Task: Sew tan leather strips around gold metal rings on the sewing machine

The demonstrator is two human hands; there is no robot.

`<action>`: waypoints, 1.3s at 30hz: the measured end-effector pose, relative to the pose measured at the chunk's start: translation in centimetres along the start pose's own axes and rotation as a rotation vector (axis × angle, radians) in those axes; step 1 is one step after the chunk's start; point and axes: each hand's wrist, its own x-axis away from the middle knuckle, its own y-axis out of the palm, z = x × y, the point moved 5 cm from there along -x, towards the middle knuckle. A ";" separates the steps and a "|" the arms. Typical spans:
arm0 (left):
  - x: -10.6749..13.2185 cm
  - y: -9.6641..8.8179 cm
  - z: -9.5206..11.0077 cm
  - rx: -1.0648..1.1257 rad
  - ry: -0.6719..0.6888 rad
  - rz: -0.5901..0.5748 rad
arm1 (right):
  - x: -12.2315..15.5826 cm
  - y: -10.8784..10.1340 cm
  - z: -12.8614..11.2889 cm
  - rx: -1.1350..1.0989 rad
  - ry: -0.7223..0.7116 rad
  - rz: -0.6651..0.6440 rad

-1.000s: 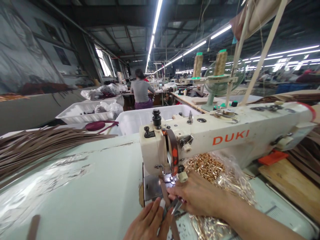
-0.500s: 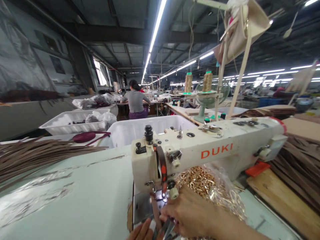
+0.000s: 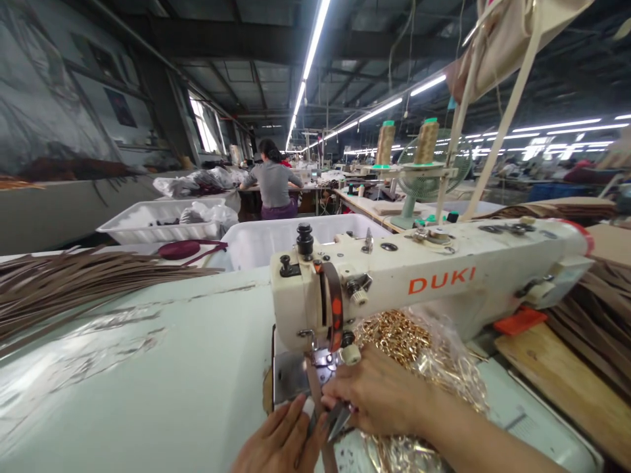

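Note:
A white DUKI sewing machine [image 3: 434, 279] stands on the pale green table [image 3: 162, 374]. A narrow brown strap [image 3: 315, 394] runs under its needle area. My left hand [image 3: 283, 440] lies at the bottom edge, fingers pressed against the strap. My right hand [image 3: 377, 391] reaches in from the right and pinches the strap with a small metal piece [image 3: 340, 415] just below the presser foot. A clear bag of gold metal fittings [image 3: 414, 341] lies behind my right hand under the machine arm.
A fan of brown straps [image 3: 73, 286] lies on the left. White bins [image 3: 276, 240] stand behind the table. Wooden boards and more straps [image 3: 582, 355] sit at the right. A person in grey [image 3: 275, 187] sits far back. Thread cones [image 3: 426, 141] and a fan stand behind the machine.
The view dipped and came back up. Both hands stay at the needle on the strap; my left hand shows more fully again at the bottom.

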 end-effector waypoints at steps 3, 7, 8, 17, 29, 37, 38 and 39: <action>-0.3 -0.7 0.0 0.067 -0.034 -0.008 | 0.1 0.2 0.0 0.004 -0.006 -0.018; -0.6 -1.2 -0.3 0.133 -0.020 -0.093 | 0.2 0.1 0.0 0.001 -0.021 -0.018; -0.7 -1.2 -0.4 0.131 -0.011 -0.119 | 0.2 0.1 0.0 0.001 -0.023 -0.013; -0.5 -1.0 -0.4 0.168 -0.045 -0.099 | 0.1 0.2 0.1 0.009 -0.025 -0.018; -0.4 -0.9 -0.5 0.234 -0.099 -0.188 | 0.0 0.0 -0.1 -0.011 -0.016 -0.035; -0.4 -0.8 -0.5 0.210 -0.068 -0.216 | 0.1 -0.2 -0.1 -0.006 -0.036 -0.025; -0.4 -0.8 -0.5 0.224 -0.082 -0.209 | 0.1 -0.1 -0.1 -0.003 -0.035 -0.022; -0.5 -0.8 -0.5 0.232 -0.088 -0.214 | 0.2 -0.1 -0.1 -0.001 -0.033 -0.019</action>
